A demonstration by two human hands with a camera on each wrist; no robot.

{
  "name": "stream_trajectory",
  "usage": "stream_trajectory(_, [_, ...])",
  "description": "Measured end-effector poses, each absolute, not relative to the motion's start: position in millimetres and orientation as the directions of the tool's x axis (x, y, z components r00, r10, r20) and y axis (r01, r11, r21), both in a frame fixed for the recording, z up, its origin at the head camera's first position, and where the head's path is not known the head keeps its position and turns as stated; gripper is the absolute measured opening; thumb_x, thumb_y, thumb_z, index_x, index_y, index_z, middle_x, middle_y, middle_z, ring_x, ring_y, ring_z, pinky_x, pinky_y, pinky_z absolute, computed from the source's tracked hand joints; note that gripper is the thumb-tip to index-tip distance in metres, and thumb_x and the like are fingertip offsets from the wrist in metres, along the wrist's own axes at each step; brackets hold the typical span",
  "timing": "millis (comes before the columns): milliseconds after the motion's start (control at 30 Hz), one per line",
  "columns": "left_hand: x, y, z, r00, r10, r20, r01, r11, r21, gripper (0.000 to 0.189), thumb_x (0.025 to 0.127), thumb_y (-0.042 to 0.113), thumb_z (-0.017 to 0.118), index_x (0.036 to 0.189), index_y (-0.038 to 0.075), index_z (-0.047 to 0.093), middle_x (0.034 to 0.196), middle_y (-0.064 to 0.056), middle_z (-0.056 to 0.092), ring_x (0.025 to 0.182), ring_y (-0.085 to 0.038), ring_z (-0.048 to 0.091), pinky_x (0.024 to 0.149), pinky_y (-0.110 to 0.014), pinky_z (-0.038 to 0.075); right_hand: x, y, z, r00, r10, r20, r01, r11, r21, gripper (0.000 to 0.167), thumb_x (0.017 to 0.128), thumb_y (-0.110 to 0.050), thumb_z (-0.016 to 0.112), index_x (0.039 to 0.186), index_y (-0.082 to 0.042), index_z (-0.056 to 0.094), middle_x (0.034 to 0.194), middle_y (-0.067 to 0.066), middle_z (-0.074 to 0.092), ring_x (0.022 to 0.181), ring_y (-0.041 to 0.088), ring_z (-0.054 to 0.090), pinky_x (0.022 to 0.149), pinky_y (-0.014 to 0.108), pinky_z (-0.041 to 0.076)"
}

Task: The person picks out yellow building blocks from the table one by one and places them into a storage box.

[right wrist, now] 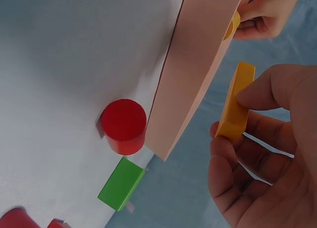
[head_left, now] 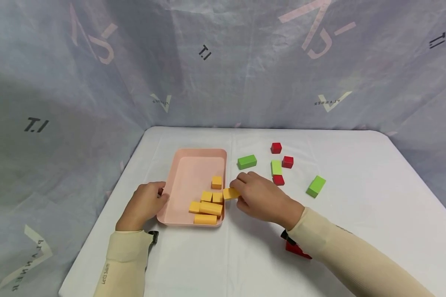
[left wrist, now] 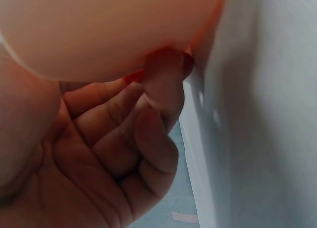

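At frame centre, the right hand [head_left: 262,197] pinched a yellow block [head_left: 231,193], long axis pointing left over the tray [head_left: 187,173] rim; the left hand [head_left: 145,205] gripped the tray's left edge.

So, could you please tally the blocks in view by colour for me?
Yellow blocks: 7 (6 in the pink tray, 1 in the right hand)
Green blocks: 3
Red blocks: 4 (1 partly hidden by the right sleeve)
Total: 14
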State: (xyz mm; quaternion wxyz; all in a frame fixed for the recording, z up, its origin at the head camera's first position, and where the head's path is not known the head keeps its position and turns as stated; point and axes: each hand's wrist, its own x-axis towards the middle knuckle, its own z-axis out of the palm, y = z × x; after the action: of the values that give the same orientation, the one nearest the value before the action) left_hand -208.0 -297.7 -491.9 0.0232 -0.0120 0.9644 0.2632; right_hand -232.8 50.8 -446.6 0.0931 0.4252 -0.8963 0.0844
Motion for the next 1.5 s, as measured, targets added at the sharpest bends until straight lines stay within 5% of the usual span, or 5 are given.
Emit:
stream_trajectory(567, [-210.1,-298.4,-494.4,-1.0,0.008,-0.03,-0.008,0.863,0.506,0.019,0.097,0.01,0.063,0.113,0.005,0.073,0.093,-0.006,0.073,0.072,-0.014,0.062,0.063,-0.031,0.051,-236.0,41.4,-444.5,-0.599,-0.753,0.272,-0.795,0.599,-0.094,0.031,0.084,-0.01,0.067,0.114,-0.011,0.072,0.102,-0.001,0.064,0.092,0.017,0.061,0.084,0.029,0.054])
stream_trajectory(833, [-210.4,-299.1,-494.2,-1.0,0.007,-0.019,-0.004,0.868,0.496,0.009,0.096,0.009,0.062,0.096,0.01,0.07,0.081,-0.003,0.069,0.065,-0.015,0.058,0.058,-0.031,0.046,-236.5,36.8,-445.6,-0.587,-0.758,0.284,-0.802,0.592,-0.078,0.028,0.083,-0.009,0.068,0.111,-0.01,0.071,0.099,0.0,0.062,0.088,0.017,0.058,0.079,0.028,0.053])
stream_trajectory(1500, [-208.8,-300.4,-495.5,-1.0,0.005,-0.017,-0.004,0.866,0.501,0.022,0.097,0.01,0.063,0.115,0.007,0.073,0.095,-0.006,0.074,0.074,-0.014,0.064,0.067,-0.033,0.053,-237.7,21.7,-448.3,-0.563,-0.766,0.31,-0.822,0.558,-0.112,0.027,0.085,-0.017,0.078,0.111,-0.011,0.071,0.102,-0.002,0.063,0.088,0.011,0.056,0.08,0.024,0.054])
